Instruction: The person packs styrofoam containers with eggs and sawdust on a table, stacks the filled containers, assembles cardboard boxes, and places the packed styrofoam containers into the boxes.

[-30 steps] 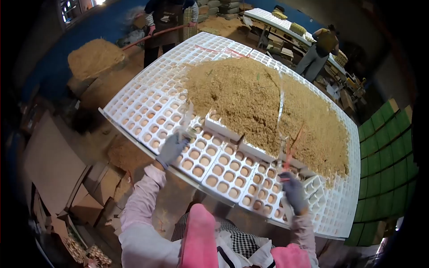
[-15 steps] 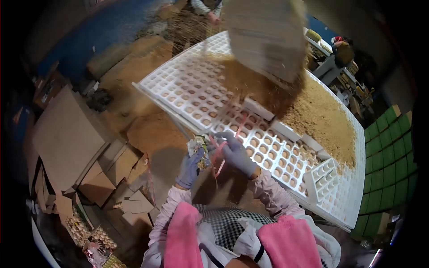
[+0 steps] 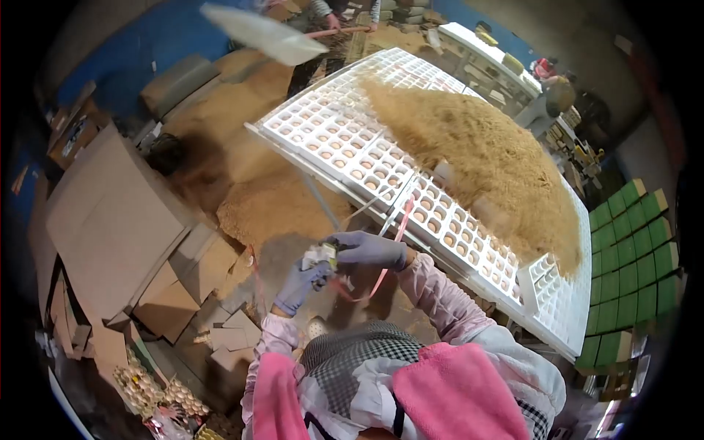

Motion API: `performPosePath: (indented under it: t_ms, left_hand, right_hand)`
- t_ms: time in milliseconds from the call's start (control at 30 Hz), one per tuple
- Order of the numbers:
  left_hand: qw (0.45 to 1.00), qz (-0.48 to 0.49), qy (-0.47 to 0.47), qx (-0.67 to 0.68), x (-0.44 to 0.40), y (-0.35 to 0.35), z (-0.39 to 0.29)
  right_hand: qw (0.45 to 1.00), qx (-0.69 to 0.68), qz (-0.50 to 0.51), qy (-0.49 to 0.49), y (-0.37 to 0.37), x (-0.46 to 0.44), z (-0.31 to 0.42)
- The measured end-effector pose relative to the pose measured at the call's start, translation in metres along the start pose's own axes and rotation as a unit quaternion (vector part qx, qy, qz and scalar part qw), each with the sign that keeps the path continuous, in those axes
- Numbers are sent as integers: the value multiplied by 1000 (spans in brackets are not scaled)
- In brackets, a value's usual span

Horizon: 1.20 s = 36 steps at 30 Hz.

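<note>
My left hand (image 3: 295,287), in a lavender glove, grips a small crumpled white-and-green wrapper (image 3: 320,255). My right hand (image 3: 372,251), gloved alike, reaches across from the right with its fingertips closed at the wrapper's upper edge. A pink strap (image 3: 400,220) loops below and behind my right hand and rises to the table edge. Just beyond my hands is a slanted table of white molded trays (image 3: 323,147), with small round tan pieces in many of the cells. A wide heap of tan, sawdust-like grain (image 3: 477,139) covers the trays' far side.
Another person's hand (image 3: 333,22) holds a shovel pole at the back; its pale blade (image 3: 268,33) is motion-blurred. Flattened cardboard (image 3: 110,220) leans at the left. Green boxes (image 3: 631,257) are stacked at the right. A loose white tray (image 3: 544,282) tilts on the table's near right.
The shovel blade has swung from above the table to the upper left, and the grain heap now spreads wider. My right hand has moved left, closer to the wrapper.
</note>
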State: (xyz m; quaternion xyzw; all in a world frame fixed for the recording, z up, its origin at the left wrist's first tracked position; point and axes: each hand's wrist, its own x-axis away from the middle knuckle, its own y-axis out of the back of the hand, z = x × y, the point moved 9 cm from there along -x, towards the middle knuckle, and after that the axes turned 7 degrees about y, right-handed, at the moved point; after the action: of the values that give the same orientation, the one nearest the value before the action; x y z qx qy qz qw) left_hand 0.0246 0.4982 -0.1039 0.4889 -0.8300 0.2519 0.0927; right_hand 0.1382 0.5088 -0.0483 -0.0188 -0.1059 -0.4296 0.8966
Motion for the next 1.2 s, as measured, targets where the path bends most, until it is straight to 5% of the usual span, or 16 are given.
performPosePath:
  t_ms: [67,133,167,200,267,300,333,433,500,533,700,867,1000,1067,1200]
  left_hand:
    - [999,-29,-1,24,-4,11,-5]
    - [993,-105,-54,-24,-1,27,-25]
    - [993,-105,-53,-25,-8,32,-18]
    - [920,-150,-244,-266,-5,29,-38]
    - [755,-175,-408,-482,13,0,-56]
    - [930,-109,-225,-270,-3,15,-52]
    - [999,-33,-16,-27,-13,14,-29]
    - [996,-57,18,-66,-17,27,-34]
    - [994,-74,5,-77,-22,33,-42]
    - [992,-76,-20,-101,-23,35,-48]
    - [983,-183,5,0,2,98,-31]
    - [884,-437,-94,138,95,164,8]
    - [853,-493,-89,145,103,97,-1]
    - [844,-467,-167,205,105,68,-14]
    - [762,-520,-165,349,140,48,21]
  right_hand:
    - [1000,-26,-13,-11,-2,6,17]
    - [979,54,-190,42,23,8,25]
    - [985,1,-171,30,16,5,27]
    - [985,1,-171,29,15,-4,21]
    - [959,13,-269,93,30,-13,18]
    - [946,-35,-308,93,38,-11,18]
    - [952,-61,-292,70,46,-14,13]
    - [973,-108,-205,15,44,-26,-1]
    - [977,-20,-183,111,50,-45,-1]
    - [981,-10,-172,87,55,-54,-4]
    - [970,-130,-191,72,84,-98,3]
    - [988,-130,-64,61,64,-142,13]
    - [974,-218,48,-34,0,-163,-1]
    - [974,-210,76,-27,-35,-157,5]
    - [976,-145,164,4,-97,-126,10]
